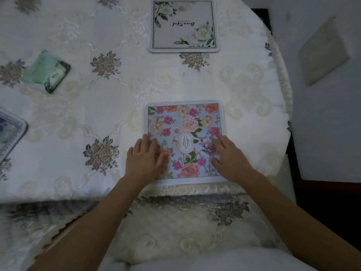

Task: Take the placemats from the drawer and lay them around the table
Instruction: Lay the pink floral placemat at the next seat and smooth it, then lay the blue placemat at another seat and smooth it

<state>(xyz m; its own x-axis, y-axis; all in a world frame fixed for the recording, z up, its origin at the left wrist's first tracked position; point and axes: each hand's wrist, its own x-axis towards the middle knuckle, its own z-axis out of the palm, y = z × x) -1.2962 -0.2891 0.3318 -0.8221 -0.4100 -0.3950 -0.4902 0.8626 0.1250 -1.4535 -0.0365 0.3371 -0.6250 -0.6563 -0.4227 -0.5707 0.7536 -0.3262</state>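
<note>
A blue placemat with pink and peach flowers (pixel 185 126) lies flat at the near edge of the table (pixel 78 118), which wears a cream embroidered cloth. My left hand (pixel 145 158) presses on the mat's left part with straight fingers. My right hand (pixel 230 156) lies flat on its right part. A white placemat with pale flowers and script (pixel 183 26) lies at the far side. A blue-bordered placemat (pixel 10 133) shows at the left edge of the view. The drawer is not in view.
A green packet (pixel 47 71) lies on the cloth at the left. A cushioned seat with a fluffy white cover (pixel 175 231) stands right below the near table edge. White floor and a beige tile (pixel 324 53) lie to the right of the table's rounded end.
</note>
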